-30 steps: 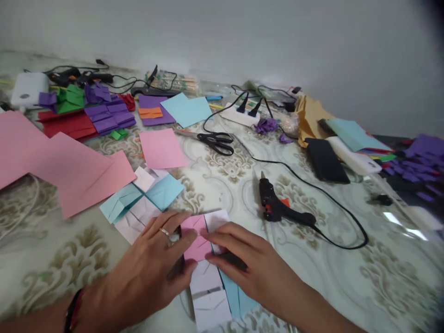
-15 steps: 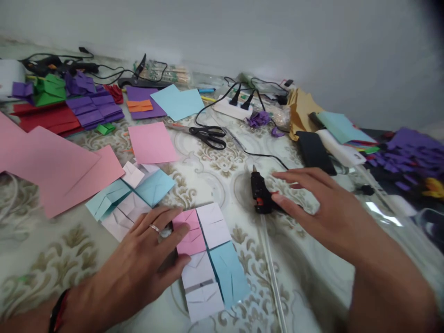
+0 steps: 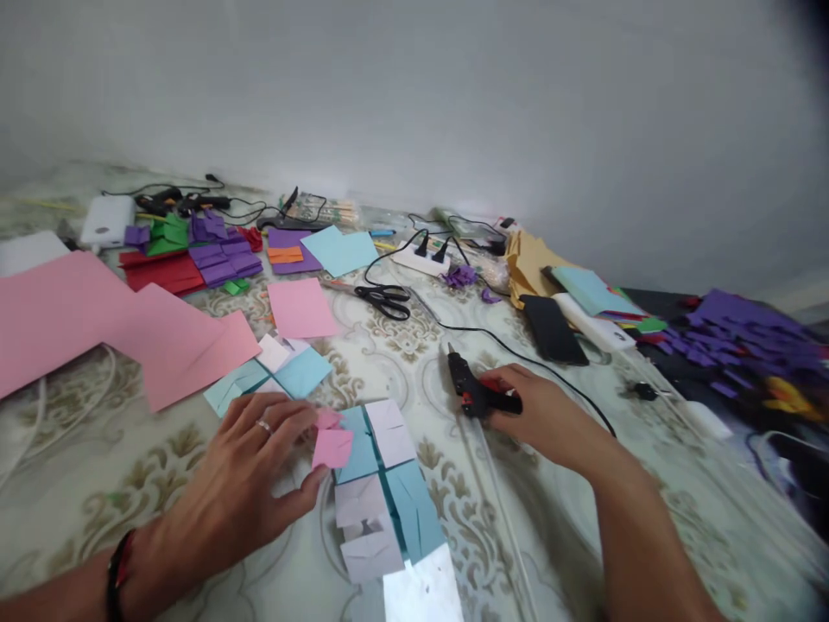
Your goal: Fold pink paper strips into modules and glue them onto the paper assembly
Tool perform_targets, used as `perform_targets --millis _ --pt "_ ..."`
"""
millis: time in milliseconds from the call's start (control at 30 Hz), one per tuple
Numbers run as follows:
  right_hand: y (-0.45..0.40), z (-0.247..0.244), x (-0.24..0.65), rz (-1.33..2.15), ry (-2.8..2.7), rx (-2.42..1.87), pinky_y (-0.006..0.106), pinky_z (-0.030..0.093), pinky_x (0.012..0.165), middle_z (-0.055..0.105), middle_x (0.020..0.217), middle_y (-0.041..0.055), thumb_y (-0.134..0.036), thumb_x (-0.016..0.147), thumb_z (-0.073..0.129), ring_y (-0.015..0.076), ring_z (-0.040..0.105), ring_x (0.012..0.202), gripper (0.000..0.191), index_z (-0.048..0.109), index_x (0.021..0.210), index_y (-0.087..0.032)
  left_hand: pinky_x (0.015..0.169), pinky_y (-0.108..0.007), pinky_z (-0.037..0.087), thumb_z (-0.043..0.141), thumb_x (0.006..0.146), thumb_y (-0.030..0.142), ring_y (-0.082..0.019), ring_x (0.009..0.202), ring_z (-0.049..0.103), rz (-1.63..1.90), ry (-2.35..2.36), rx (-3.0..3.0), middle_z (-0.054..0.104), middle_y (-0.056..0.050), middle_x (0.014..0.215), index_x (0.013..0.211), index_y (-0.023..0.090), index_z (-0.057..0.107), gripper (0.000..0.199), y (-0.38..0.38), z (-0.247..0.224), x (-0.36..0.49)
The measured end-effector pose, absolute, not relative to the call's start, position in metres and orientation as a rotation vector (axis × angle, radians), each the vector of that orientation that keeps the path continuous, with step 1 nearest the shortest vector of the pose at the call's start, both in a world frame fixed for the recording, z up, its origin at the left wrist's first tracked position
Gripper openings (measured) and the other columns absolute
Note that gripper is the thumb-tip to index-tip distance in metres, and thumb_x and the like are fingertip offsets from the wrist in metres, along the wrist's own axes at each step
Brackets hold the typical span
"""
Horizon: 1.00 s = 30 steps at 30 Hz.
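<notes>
My left hand (image 3: pixel 259 466) pinches a small pink folded paper (image 3: pixel 333 447) at its left edge, between the fingers and thumb. Directly right of it lies a block of folded paper squares: a light blue one (image 3: pixel 357 445), a white one (image 3: pixel 389 432), a second blue one (image 3: pixel 414 510) and pale ones (image 3: pixel 369 557). My right hand (image 3: pixel 537 415) is closed around the handle of a black glue gun (image 3: pixel 472 389), whose nozzle points away from me. A clear glue stick (image 3: pixel 498 492) runs out of its back. Another folded paper cluster (image 3: pixel 301 371) sits behind my left hand.
Scissors (image 3: pixel 382 301) and a power strip (image 3: pixel 420 257) with two plugs lie farther back. Large pink sheets (image 3: pixel 187 337) spread at the left. A black phone (image 3: pixel 553 328) and purple folded papers (image 3: pixel 731 337) are on the right. The gun's cord (image 3: pixel 518 341) crosses the patterned cloth.
My right hand has closed on the glue gun handle, and the gun has shifted slightly. My left hand has slid the pink paper leftward, baring a blue square. The view has tilted up.
</notes>
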State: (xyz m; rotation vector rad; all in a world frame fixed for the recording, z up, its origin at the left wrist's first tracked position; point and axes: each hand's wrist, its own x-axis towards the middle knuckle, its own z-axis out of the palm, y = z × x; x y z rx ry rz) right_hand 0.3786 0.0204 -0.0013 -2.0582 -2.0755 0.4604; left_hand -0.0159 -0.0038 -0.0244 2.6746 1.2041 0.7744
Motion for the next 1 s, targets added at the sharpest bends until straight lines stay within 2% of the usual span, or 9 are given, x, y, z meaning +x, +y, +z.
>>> perform_targets --millis 100,167,267,367,433,567,667,833,1000 --pt "0.018 0.008 0.38 0.339 -1.936 -2.04 0.042 0.058 0.084 0.078 0.105 0.015 -0.021 0.073 0.067 0.0323 0.075 0.094 0.035 0.071 0.107 -0.017 0.098 -0.052 0.052 0.068 0.092 0.025 -0.031 0.117 0.067 0.691 1.205 2.77 0.075 -0.007 0.123 0.13 0.028 0.055 0.04 -0.018 -0.029 -0.047" --pt "0.015 0.013 0.377 0.37 -1.884 -1.991 0.038 0.057 0.077 0.079 0.101 0.0136 -0.022 0.078 0.066 0.0294 0.075 0.086 0.033 0.07 0.111 -0.02 0.098 -0.055 0.053 0.066 0.091 0.027 -0.035 0.123 0.066 0.645 1.232 2.819 0.071 -0.009 0.134 0.131 0.028 0.056 0.041 -0.029 -0.027 -0.065" --pt "0.01 0.017 0.363 0.46 -1.829 -1.914 0.034 0.053 0.062 0.077 0.08 0.0065 -0.038 0.087 0.064 0.025 0.069 0.067 0.016 0.071 0.095 -0.025 0.106 -0.058 0.052 0.064 0.092 0.024 -0.036 0.136 0.058 0.585 1.235 2.81 0.062 -0.012 0.149 0.138 0.027 0.055 0.047 -0.04 -0.018 -0.067" --pt "0.005 0.013 0.338 0.506 -1.825 -1.814 0.036 0.055 0.068 0.074 0.075 0.0043 -0.05 0.092 0.058 0.0271 0.071 0.073 0.027 0.069 0.087 -0.026 0.115 -0.059 0.047 0.066 0.093 0.03 -0.035 0.145 0.051 0.5 0.915 2.829 0.057 -0.015 0.155 0.152 0.023 0.046 0.063 -0.044 -0.011 -0.037" --pt "0.002 0.008 0.322 0.531 -1.811 -1.776 0.036 0.055 0.068 0.074 0.079 0.0048 -0.053 0.092 0.058 0.0284 0.071 0.078 0.029 0.069 0.088 -0.026 0.112 -0.062 0.049 0.069 0.091 0.036 -0.039 0.148 0.047 0.458 0.867 2.796 0.047 -0.019 0.162 0.156 0.02 0.042 0.072 -0.045 -0.014 -0.013" --pt "-0.001 0.001 0.301 0.719 -1.921 -1.631 0.033 0.054 0.064 0.066 0.075 0.003 -0.051 0.096 0.055 0.0237 0.065 0.07 0.03 0.061 0.082 -0.026 0.11 -0.065 0.049 0.075 0.088 0.047 -0.046 0.146 0.048 0.348 0.831 2.746 0.047 -0.022 0.162 0.154 0.02 0.05 0.075 -0.045 -0.031 0.016" --pt "-0.003 -0.003 0.295 0.833 -1.986 -1.515 0.032 0.051 0.062 0.06 0.073 0.0017 -0.047 0.097 0.058 0.0205 0.061 0.066 0.031 0.055 0.075 -0.025 0.111 -0.063 0.048 0.073 0.089 0.046 -0.046 0.145 0.049 0.307 0.769 2.793 0.051 -0.023 0.159 0.147 0.021 0.058 0.064 -0.046 -0.044 0.019" --pt "-0.005 -0.009 0.288 0.906 -2.054 -1.481 0.031 0.051 0.068 0.063 0.08 0.003 -0.036 0.095 0.066 0.0195 0.062 0.073 0.02 0.062 0.082 -0.022 0.113 -0.061 0.045 0.061 0.098 0.041 -0.041 0.143 0.052 0.35 0.702 2.867 0.061 -0.02 0.15 0.14 0.024 0.062 0.045 -0.041 -0.052 0.018" --pt "-0.004 -0.013 0.279 0.985 -2.073 -1.386 0.03 0.049 0.067 0.062 0.081 0.0032 -0.031 0.098 0.064 0.0186 0.06 0.074 0.014 0.064 0.087 -0.022 0.114 -0.061 0.042 0.058 0.098 0.051 -0.041 0.14 0.055 0.412 0.654 2.897 0.064 -0.02 0.146 0.135 0.022 0.063 0.047 -0.037 -0.051 0.021"
